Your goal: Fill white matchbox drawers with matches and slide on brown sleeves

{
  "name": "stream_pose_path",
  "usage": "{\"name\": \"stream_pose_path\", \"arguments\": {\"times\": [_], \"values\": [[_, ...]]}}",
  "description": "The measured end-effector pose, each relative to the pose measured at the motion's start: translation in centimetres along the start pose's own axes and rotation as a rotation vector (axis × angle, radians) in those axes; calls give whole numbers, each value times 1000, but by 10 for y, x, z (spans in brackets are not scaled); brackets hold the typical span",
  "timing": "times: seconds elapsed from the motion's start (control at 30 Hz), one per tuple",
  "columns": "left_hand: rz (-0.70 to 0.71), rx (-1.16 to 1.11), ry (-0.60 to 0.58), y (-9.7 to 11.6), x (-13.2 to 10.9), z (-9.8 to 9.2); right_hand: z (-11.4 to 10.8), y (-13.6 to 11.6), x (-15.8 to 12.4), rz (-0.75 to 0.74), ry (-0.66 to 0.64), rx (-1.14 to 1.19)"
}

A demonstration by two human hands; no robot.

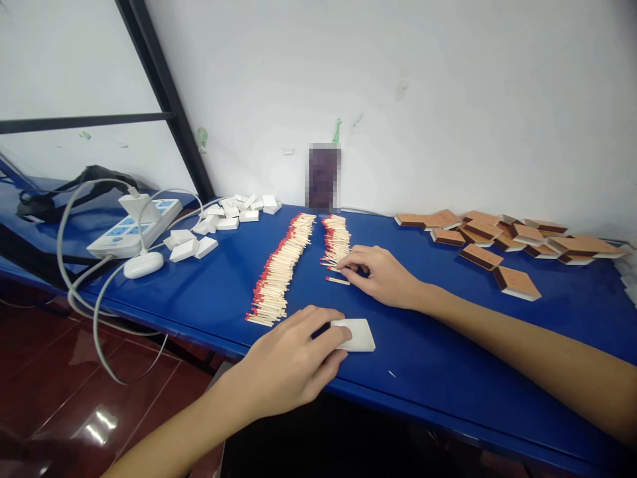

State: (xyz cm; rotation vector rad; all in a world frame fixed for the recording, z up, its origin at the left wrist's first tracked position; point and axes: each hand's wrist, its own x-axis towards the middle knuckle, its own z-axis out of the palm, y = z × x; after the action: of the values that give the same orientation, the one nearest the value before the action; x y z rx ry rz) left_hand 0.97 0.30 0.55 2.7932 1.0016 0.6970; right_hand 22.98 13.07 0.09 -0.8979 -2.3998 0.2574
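My left hand (301, 355) grips a small white matchbox tray (362, 335) near the table's front edge, fingers on top and thumb along the near side. Beyond it, my right hand (381, 275) has thumb and forefinger pinched at the near end of a short row of red-tipped matches (336, 239). One loose match (337, 281) lies just below those fingertips, its far end close to the thumb. To the left runs a longer row of matches (279, 269), heads pointing left. The exact grip of the right fingertips is partly hidden.
White trays (227, 223) are heaped at back left, beside a power strip (139, 229) with looping cables and a white charging case (143, 265). Brown matchbox sleeves (480, 255) pile at back right. A dark pixelated object (323, 178) leans on the wall.
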Motion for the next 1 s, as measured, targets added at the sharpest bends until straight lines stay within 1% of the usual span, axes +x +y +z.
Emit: {"name": "stream_pose_path", "arguments": {"times": [0.23, 0.43, 0.63, 0.73, 0.83, 1.0], "values": [[8, 0, 0, 0, 0, 0, -1, -1, 0, -19, 0, 61], [11, 4, -2, 0, 0, 0, -1, -1, 0, -6, 1, 51], [22, 7, 15, -1, 0, 1, -3, -2, -1, -75, -15, 62], [27, 11, 18, -2, 0, 2, -3, -2, -1, -59, 24, 60], [30, 9, 19, -2, -1, 1, -2, -2, 0, -27, 56, 3], [28, 9, 18, -2, -1, 1, -1, -2, -1, -3, 22, -52]]}}
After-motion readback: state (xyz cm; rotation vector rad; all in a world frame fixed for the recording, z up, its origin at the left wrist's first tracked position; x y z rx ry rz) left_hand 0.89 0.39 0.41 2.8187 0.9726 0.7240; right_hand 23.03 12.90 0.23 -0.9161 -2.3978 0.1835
